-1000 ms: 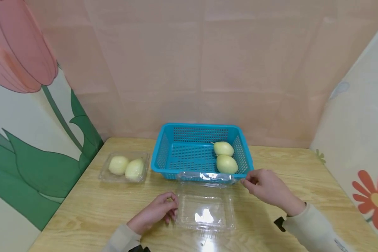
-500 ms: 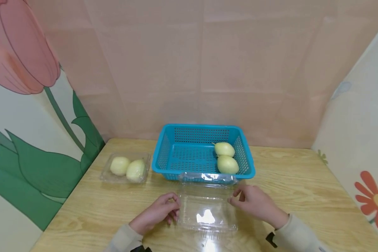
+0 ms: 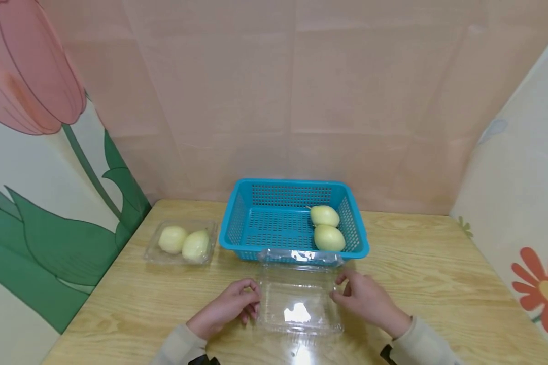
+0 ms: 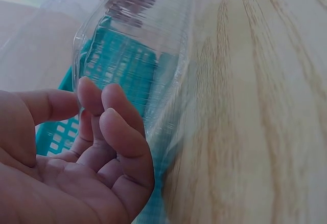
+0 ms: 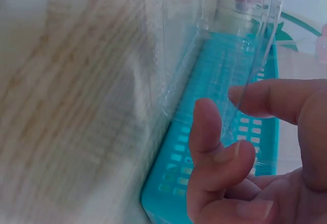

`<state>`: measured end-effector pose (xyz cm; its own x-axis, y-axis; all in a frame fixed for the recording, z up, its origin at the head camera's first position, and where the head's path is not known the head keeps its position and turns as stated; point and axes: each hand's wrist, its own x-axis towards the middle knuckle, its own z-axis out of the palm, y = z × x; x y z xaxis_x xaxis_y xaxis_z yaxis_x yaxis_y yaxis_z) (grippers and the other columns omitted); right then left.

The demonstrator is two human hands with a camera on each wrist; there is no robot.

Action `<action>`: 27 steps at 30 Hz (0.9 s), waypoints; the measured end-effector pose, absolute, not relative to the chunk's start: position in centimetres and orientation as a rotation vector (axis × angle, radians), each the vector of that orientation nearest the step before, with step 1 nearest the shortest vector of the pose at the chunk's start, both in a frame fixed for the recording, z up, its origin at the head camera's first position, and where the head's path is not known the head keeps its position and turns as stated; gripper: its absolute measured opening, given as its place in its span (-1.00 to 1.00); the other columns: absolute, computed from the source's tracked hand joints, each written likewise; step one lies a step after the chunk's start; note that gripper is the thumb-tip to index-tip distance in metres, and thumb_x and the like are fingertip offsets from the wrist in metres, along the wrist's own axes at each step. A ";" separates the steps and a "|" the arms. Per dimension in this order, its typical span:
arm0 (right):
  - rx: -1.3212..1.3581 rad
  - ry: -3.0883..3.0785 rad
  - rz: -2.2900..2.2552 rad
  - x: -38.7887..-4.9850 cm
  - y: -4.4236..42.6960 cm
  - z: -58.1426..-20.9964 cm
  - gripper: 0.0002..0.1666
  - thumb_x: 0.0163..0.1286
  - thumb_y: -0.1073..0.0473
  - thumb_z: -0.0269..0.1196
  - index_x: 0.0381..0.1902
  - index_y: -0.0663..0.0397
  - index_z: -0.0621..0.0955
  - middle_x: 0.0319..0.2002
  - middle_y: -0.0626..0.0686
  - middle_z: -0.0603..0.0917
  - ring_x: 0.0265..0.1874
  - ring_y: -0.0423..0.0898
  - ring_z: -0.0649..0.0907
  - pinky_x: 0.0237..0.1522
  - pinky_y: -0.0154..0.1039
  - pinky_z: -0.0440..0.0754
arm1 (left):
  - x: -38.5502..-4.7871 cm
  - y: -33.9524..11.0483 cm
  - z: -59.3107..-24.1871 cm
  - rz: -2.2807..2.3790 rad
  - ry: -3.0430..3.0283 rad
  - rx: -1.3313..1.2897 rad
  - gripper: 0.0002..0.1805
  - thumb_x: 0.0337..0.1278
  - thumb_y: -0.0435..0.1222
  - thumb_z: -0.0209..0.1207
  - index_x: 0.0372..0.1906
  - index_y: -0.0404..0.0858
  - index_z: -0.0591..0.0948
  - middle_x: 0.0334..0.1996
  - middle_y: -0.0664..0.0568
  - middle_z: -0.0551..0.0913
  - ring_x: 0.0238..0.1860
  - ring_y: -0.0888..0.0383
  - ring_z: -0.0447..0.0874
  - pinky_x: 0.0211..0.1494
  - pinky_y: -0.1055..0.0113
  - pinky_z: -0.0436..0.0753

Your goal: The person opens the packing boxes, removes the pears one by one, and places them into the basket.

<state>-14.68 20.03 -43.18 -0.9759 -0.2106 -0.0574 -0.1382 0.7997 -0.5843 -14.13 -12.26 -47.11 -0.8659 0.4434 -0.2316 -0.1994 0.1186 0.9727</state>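
A clear plastic clamshell box (image 3: 297, 299) lies open on the table, its lid folded back toward the front of a blue basket. My left hand (image 3: 230, 304) is at the box's left edge; in the left wrist view, thumb and index finger pinch the clear rim. At the right edge, my right hand (image 3: 365, 299) has its thumb and curled index finger on either side of the rim, as the right wrist view shows. No fruit shows inside this box. Two pale yellow-green fruits, one (image 3: 329, 238) nearer me, lie at the right inside the blue basket (image 3: 248, 223).
Left of the basket, another clear box (image 3: 150, 251) contains two similar pale fruits, one (image 3: 195, 245) with a stem end showing. Everything stands on a wooden table (image 3: 415, 253), backed by a pink cloth (image 3: 255, 101) with flower-printed sheets at the sides.
My right hand has moved left and toward me, from the box's back right corner at the basket to its right edge. My left hand stays at the left edge.
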 end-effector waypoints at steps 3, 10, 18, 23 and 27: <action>-0.264 2.846 -0.966 -14.6 20.0 -43.4 -0.66 0.21 0.11 0.39 -0.14 0.15 0.58 -0.65 -0.11 0.53 -0.68 -0.19 0.48 -0.65 -0.30 0.44 | -14.1 -12.2 -47.1 1.800 1.931 0.237 -0.81 0.36 -0.32 0.07 -0.15 -0.43 0.46 -0.46 -0.02 0.59 -0.47 0.16 0.57 -0.47 0.40 0.51; -0.222 2.719 -1.095 -14.5 20.5 -43.5 -0.61 0.33 0.18 0.31 0.02 0.28 0.52 -0.67 -0.05 0.56 -0.73 -0.18 0.41 -0.71 -0.35 0.34 | -13.8 -11.8 -47.1 1.790 1.940 0.253 -0.78 0.36 -0.33 0.08 -0.12 -0.47 0.48 -0.43 -0.06 0.63 -0.47 0.18 0.57 -0.47 0.42 0.54; -0.198 2.665 -1.136 -14.6 21.4 -43.4 -0.64 0.33 0.22 0.27 0.00 0.30 0.49 -0.64 -0.02 0.63 -0.68 -0.14 0.52 -0.64 -0.30 0.42 | -13.3 -11.1 -46.9 1.778 1.929 0.247 -0.76 0.38 -0.31 0.09 -0.14 -0.48 0.52 -0.41 -0.05 0.65 -0.45 0.18 0.56 -0.46 0.42 0.52; -0.156 2.620 -1.116 -14.8 22.4 -43.2 -0.71 0.34 0.18 0.28 -0.09 0.24 0.50 -0.64 0.01 0.63 -0.68 -0.15 0.48 -0.65 -0.30 0.37 | -13.3 -11.0 -47.0 1.779 1.925 0.246 -0.74 0.39 -0.28 0.09 -0.13 -0.47 0.52 -0.41 -0.04 0.66 -0.46 0.18 0.56 -0.47 0.42 0.51; -0.146 2.599 -1.099 -14.7 23.2 -43.1 -0.74 0.34 0.15 0.28 -0.15 0.21 0.52 -0.62 0.01 0.64 -0.67 -0.15 0.47 -0.65 -0.31 0.37 | -13.4 -11.1 -47.2 1.787 1.918 0.261 -0.73 0.39 -0.28 0.09 -0.13 -0.48 0.51 -0.42 -0.02 0.64 -0.46 0.18 0.57 -0.48 0.42 0.52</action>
